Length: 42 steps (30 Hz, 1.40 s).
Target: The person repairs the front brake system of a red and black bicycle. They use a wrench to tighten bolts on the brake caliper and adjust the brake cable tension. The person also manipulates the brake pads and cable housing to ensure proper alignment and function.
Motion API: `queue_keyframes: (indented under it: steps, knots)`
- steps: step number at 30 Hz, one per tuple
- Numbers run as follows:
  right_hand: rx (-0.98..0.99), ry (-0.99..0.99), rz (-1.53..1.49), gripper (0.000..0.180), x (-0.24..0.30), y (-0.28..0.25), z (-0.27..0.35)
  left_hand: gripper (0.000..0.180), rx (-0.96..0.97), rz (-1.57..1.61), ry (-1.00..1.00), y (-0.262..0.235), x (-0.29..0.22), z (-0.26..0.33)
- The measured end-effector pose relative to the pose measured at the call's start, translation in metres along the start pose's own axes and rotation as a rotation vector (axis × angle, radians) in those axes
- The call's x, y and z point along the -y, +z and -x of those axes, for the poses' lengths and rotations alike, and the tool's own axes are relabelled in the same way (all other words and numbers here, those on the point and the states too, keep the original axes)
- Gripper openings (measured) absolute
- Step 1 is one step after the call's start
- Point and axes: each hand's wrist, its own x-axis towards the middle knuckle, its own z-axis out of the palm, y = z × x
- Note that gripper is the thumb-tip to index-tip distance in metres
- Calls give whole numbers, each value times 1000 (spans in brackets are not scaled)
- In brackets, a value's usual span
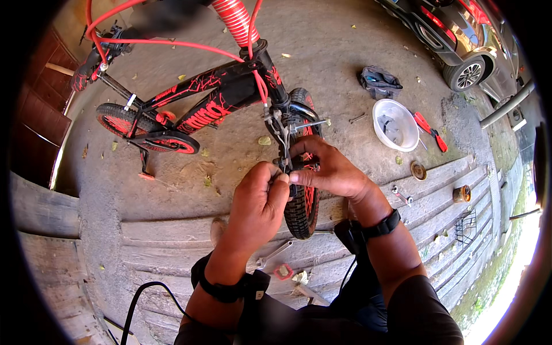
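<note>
Head view, looking down: a black-and-red bicycle stands before the person, its front wheel toward them, and both hands are busy at its front brake. From where I stand, the left hand has thumb and finger pinched together beside the tyre — what sits between them is too small to tell. The right hand comes in opposite, fingers curled, thumb tip just by the left's; whether it grips anything, I can't tell. Off to the right — a white tub, red-handled cutters and a parked car.
</note>
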Motion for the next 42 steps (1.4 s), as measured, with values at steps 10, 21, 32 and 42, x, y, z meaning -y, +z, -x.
queue_keyframes:
  steps: [10, 21, 32, 42]
  knots:
    - [-116, 107, 24, 59, 16, -2, 2, 13, 15, 93, 36, 3, -7, 3]
    - [-275, 151, -330, 70, 19, 12, 7, 12, -44, -18, 140, 1, -14, 4]
    - [-280, 154, -330, 101, 9, 13, 4, 15, -80, 34, 118, -9, -20, 6]
    - [-206, 212, -397, 91, 13, 7, 6, 10, -16, 279, -3, -15, -16, 5]
